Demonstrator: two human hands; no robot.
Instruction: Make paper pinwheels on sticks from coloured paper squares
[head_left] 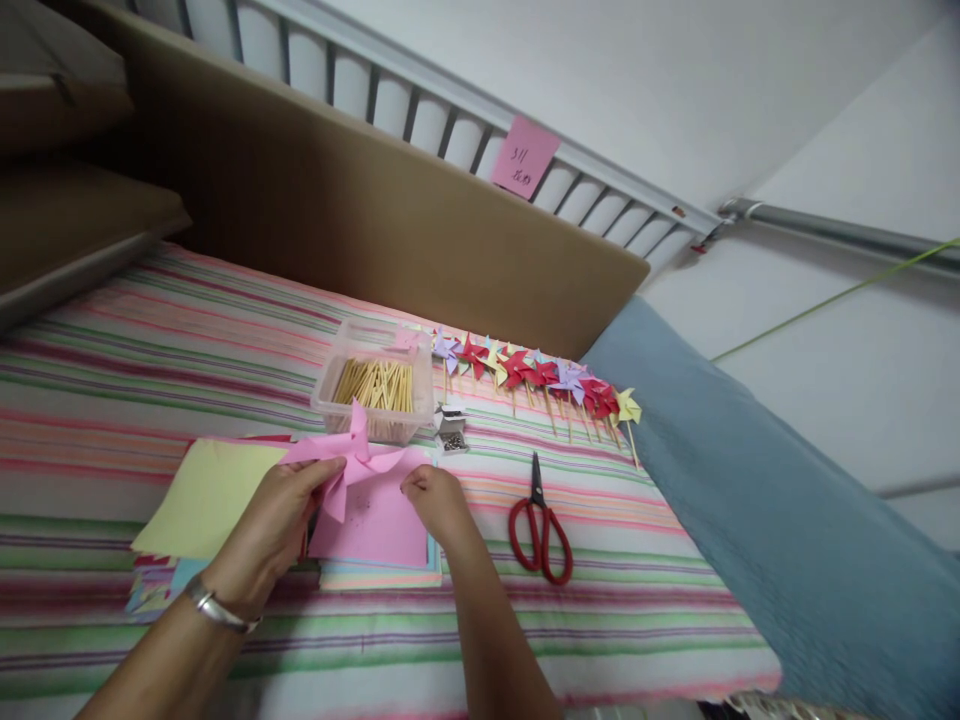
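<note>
A pink paper pinwheel (360, 455), its corners folded to the centre, is pinched between the thumb and fingers of my left hand (300, 490). My right hand (435, 498) is closed in a pinch near the pinwheel's right tip; a tiny dark thing shows at its fingertips, too small to name. Beneath both hands lies a stack of paper squares with a pink sheet (382, 525) on top. Left of it, a yellow paper sheet (210, 495) tops another pile. A small open box of metal pins (452, 438) sits just beyond my right hand.
Behind the stacks stands a clear plastic box (322, 395) of wooden sticks (379, 385). Red-handled scissors (538, 525) lie to the right. Finished pinwheels on sticks (517, 370) line the back edge, by a cardboard panel (420, 225). The striped cloth (637, 600) covers the table.
</note>
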